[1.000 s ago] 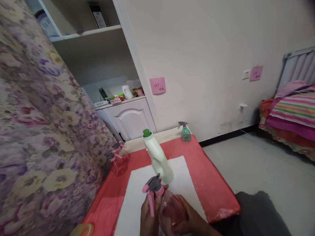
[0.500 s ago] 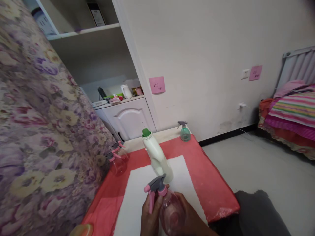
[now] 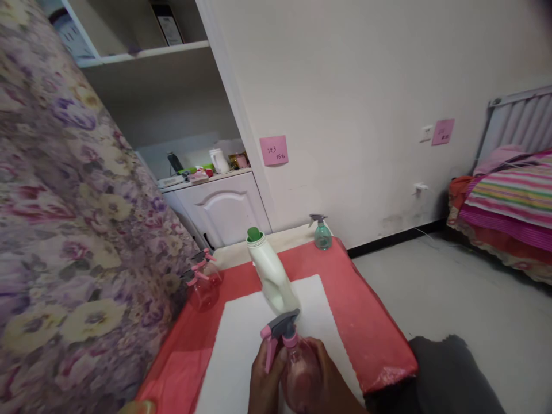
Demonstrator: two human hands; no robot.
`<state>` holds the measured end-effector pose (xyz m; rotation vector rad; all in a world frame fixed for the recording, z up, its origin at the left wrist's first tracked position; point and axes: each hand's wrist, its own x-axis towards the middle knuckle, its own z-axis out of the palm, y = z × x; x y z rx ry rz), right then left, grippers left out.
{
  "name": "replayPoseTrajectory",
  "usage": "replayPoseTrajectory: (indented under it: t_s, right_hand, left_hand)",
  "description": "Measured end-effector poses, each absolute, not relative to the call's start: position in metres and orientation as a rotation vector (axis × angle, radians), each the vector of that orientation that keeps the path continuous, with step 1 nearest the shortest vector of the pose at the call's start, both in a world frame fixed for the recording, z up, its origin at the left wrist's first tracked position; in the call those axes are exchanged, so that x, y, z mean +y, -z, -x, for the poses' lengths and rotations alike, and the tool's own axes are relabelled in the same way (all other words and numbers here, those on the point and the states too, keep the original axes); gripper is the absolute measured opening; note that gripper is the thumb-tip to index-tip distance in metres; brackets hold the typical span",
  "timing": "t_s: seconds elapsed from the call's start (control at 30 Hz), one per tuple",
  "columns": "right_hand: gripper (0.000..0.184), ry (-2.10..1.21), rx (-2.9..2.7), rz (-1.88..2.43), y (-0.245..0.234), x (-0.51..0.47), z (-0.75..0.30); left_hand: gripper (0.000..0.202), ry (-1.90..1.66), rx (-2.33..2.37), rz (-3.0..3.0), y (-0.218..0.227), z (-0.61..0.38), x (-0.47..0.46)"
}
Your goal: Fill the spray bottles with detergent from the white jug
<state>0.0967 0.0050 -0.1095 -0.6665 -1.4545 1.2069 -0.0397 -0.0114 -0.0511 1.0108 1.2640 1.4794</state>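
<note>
A clear pink spray bottle (image 3: 301,376) with a grey and pink trigger head is held between my two hands, low in the head view. My left hand (image 3: 265,376) is closed around its left side, below the trigger. On its right side, my right hand (image 3: 330,379) wraps the body, the fingers partly hidden behind it. Just beyond stands a pale green jug (image 3: 273,276) with a green cap piece at its mouth. The jug rests on a white cloth (image 3: 233,333) with a scalloped edge.
The table has a red cover (image 3: 371,322). Pink spray bottles (image 3: 204,293) stand at its left edge by a floral curtain (image 3: 86,230). A green spray bottle (image 3: 322,237) is at the far right corner. A dark grey object (image 3: 452,374) lies right of the table.
The spray bottle in my hands has shifted slightly right and down, and its head has turned a little. The whole view has moved slightly; the jug stays in place.
</note>
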Motion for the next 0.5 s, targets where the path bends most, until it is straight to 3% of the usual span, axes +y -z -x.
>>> replayPoseTrajectory:
  t_s: [0.27, 0.5]
  right_hand:
    - [0.062, -1.011, -1.354, 0.948, 0.122, 0.027, -0.107]
    - [0.075, -0.942, -1.261, 1.088, 0.126, 0.11, -0.143]
  left_hand:
    - [0.057, -1.463, 1.545, -1.198, 0.069, 0.086, 0.005]
    - [0.059, -1.331, 1.848, -1.394, 0.107, 0.128, 0.016]
